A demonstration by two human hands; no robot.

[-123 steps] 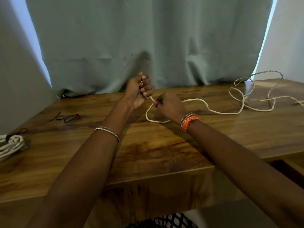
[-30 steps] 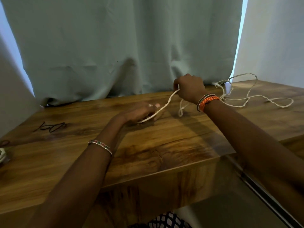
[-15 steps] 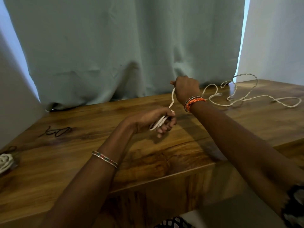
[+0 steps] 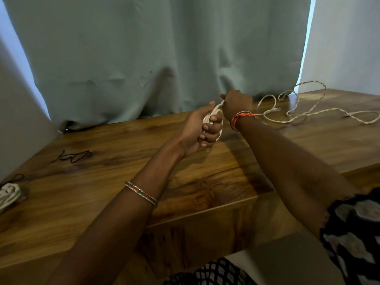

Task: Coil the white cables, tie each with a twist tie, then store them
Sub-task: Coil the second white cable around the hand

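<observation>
Mid-coil: left hand (image 4: 202,128) gripped white cable (image 4: 213,118) loops, fingers curled round bundle above wooden table (image 4: 185,188). Right hand (image 4: 236,103) pinched strand just beside. Loose tail (image 4: 304,114) lay far right. Best: feed even loops, light tension, avoid snagging tail.

left wrist: thin beaded bangle (image 4: 141,193), red, green and silver segments
right wrist: orange braided band (image 4: 242,117) stacked with a thinner dark beaded one
right sleeve: black fabric with pale blotchy pattern (image 4: 353,233), short, frayed edge near the elbow
forearms: bare, both
lap: black-and-white diamond-check garment (image 4: 213,272) at bottom edge
</observation>
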